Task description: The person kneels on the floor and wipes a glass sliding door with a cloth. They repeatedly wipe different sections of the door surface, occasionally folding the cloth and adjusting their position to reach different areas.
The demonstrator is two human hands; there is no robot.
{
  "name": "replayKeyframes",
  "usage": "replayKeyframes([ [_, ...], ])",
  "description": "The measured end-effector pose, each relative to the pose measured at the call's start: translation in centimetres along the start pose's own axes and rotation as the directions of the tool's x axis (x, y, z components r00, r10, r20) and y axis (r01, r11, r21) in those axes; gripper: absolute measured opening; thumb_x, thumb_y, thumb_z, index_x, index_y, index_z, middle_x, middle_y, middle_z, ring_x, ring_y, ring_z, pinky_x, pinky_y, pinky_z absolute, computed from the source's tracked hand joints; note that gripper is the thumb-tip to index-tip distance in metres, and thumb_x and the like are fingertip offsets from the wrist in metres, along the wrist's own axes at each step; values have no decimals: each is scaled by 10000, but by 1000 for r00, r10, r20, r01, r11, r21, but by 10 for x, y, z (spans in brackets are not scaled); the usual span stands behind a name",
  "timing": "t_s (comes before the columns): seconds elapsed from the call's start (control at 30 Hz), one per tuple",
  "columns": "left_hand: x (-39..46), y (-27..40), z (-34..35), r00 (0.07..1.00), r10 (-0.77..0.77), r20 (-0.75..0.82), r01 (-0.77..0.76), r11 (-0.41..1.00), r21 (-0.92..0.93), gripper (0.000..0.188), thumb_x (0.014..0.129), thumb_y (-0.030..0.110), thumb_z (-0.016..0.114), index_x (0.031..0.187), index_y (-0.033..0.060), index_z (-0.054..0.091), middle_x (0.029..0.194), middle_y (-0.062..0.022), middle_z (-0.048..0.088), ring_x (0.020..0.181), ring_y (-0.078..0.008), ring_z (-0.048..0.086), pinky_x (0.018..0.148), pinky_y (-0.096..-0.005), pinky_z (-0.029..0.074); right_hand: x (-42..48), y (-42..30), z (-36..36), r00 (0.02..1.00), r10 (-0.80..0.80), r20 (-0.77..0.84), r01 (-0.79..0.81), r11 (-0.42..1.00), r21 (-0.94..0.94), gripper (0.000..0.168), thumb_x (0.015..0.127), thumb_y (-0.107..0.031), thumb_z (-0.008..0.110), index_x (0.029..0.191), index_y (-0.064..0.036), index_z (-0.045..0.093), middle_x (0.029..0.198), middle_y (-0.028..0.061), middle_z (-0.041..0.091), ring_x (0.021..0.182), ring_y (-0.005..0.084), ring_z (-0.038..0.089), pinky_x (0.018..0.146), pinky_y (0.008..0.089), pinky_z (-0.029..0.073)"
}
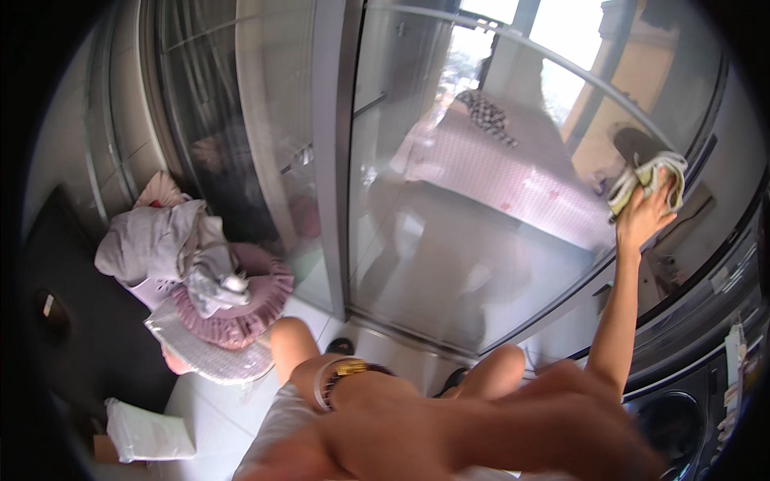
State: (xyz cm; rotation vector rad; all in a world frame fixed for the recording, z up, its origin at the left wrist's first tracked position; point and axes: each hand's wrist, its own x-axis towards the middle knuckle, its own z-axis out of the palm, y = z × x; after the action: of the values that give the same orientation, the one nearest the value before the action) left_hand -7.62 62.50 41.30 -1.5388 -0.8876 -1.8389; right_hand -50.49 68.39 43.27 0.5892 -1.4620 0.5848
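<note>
My right hand (646,204) reaches far out at the right with a folded green and white cloth (652,171) under its fingers. The cloth lies against the glass sliding door panel (433,252), near its right-hand side. A ring shows on one finger. Close to the camera, my left hand (385,421) is large and blurred, with a beaded bracelet (352,368) around its wrist. Whether its fingers hold anything cannot be made out. My bare knees and dark slippers (341,347) show below the door.
At left, grey clothes (150,237) and a ruffled pink cushion (258,294) are piled beside a dark panel (90,318). A white packet (150,430) lies on the tiled floor (210,409). A grey door frame (337,180) stands upright mid-view. A black appliance (668,427) sits lower right.
</note>
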Motion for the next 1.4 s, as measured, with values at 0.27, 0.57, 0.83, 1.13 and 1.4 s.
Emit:
replayKeyframes([
  [0.27,12,-78,57,996,-33,-78,-4,901,-434,550,987,404,282,1311,-31,368,1141,-250,518,971,-301,558,867,-391,424,-81,-16,-58,644,744,181,-609,355,709,408,970,-254,381,1224,37,511,1142,120,576,1001,211,553,881,315,428],
  [0.57,6,-128,111,946,-166,-277,-45,781,-622,533,1011,290,310,1360,-112,289,1119,-315,548,935,-329,606,842,-392,462,-54,-14,-85,486,809,332,-350,-168,922,378,967,-301,396,1218,-38,500,1159,88,561,986,249,588,824,370,515],
  [0.83,24,-128,86,948,262,-182,-311,888,-338,571,998,342,382,1477,113,173,1041,-255,607,860,-338,605,824,-379,441,18,-27,-62,828,528,186,-477,491,729,303,920,-182,441,1123,16,546,1157,129,590,1007,268,578,916,359,437],
  [1.13,24,-90,38,990,-94,106,134,866,-483,560,955,459,381,1356,87,261,1097,-205,572,921,-296,573,873,-388,398,34,-44,11,999,34,18,-37,981,189,539,906,-426,394,1418,-259,361,1392,162,381,1283,386,321,1080,611,79],
  [1.4,15,-63,6,958,-236,164,274,922,-273,600,917,563,379,1247,65,339,1147,-160,541,975,-258,544,916,-395,360,-133,-37,-18,901,-201,385,153,976,152,629,841,-453,479,1379,-132,414,1334,219,413,1311,406,290,1095,609,48],
])
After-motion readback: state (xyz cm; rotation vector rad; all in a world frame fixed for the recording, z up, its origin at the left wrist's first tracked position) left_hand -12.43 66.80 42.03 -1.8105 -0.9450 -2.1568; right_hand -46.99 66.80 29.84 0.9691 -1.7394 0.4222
